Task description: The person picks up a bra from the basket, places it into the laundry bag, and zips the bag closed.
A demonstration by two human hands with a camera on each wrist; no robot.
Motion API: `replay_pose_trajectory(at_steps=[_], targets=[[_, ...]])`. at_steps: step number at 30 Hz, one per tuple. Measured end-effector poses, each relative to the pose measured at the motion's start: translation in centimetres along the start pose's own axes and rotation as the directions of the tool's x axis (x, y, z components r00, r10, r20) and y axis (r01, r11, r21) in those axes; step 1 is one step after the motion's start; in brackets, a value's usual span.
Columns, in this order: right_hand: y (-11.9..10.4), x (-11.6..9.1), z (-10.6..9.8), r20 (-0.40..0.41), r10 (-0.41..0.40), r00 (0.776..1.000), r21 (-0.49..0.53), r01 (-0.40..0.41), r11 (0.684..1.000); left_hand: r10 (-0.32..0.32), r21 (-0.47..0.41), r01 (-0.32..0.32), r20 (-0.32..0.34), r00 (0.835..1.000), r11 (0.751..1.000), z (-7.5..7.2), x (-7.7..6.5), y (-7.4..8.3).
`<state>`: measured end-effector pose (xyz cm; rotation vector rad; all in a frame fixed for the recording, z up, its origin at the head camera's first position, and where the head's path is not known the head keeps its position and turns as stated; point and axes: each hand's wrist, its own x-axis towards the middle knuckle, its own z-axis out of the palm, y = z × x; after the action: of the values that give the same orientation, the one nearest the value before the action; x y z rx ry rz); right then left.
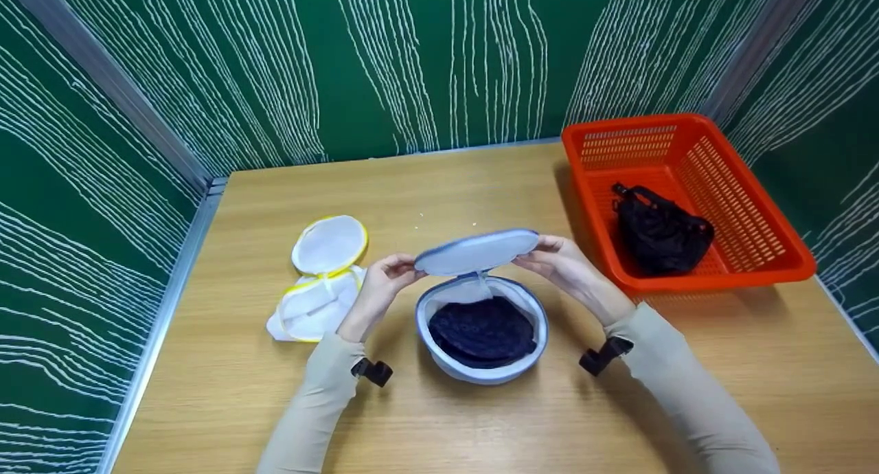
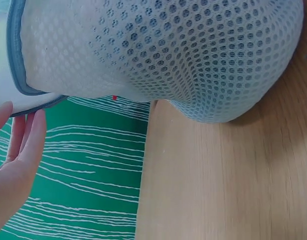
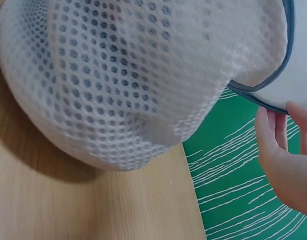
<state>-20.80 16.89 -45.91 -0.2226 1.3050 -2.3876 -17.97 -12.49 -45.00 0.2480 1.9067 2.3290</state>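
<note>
A white mesh laundry bag [image 1: 446,372] with blue-grey trim stands on the table, and dark folded fabric [image 1: 481,331] lies inside it. Its round lid [image 1: 477,252] is raised above the opening, hinged at the back. My left hand [image 1: 384,281] pinches the lid's left edge between thumb and fingers. On the opposite edge, my right hand [image 1: 566,268] pinches the rim the same way. Both wrist views show the bag's honeycomb mesh side [image 2: 203,55] close up, with the left fingers [image 2: 31,140] and right fingers [image 3: 268,130] at the lid's zipped edge.
Left of the bag lies a second white mesh bag [image 1: 319,309] with yellow trim, its round lid [image 1: 331,244] folded back. A red-orange plastic basket [image 1: 776,271] stands at the right, holding a black bundled item [image 1: 663,233]. Green panels [image 1: 426,69] with white lines enclose the wooden table [image 1: 226,391].
</note>
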Motion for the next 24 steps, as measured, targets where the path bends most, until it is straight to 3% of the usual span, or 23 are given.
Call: replay_pose_trajectory(at_steps=[3,6,12,17,18,21,24], targets=[[0.1,-0.4,-0.1,0.017,-0.026,1.0,-0.017,0.026,1.0,0.021,0.078,-0.022,0.014,1.0,0.997,0.0,-0.4,-0.1],[0.1,-0.9,-0.2,0.018,-0.052,0.998,-0.101,0.053,0.993,0.078,0.146,-0.085,0.052,0.996,0.986,0.0,-0.7,-0.2],[0.3,-1.5,-0.6,0.022,-0.075,0.997,-0.313,0.078,0.947,0.186,0.178,-0.205,0.119,0.975,0.962,0.1,-1.3,-0.7],[0.8,-1.6,-1.2,0.054,-0.131,0.99,-0.438,0.142,0.888,0.211,0.206,-0.235,0.131,0.969,0.95,0.3,-1.8,-0.8],[1.6,-1.1,-2.4,0.089,-0.148,0.985,-0.424,0.172,0.889,0.214,0.208,-0.238,0.129,0.968,0.949,0.4,-1.9,-0.8],[1.8,-1.2,-2.7,0.121,-0.158,0.98,-0.457,0.196,0.867,0.217,0.21,-0.239,0.12,0.969,0.948,0.4,-2.1,-1.0],[1.6,-1.6,-2.2,0.093,-0.131,0.987,-0.481,0.159,0.862,0.209,0.202,-0.229,0.112,0.971,0.952,0.5,-2.4,-1.2]])
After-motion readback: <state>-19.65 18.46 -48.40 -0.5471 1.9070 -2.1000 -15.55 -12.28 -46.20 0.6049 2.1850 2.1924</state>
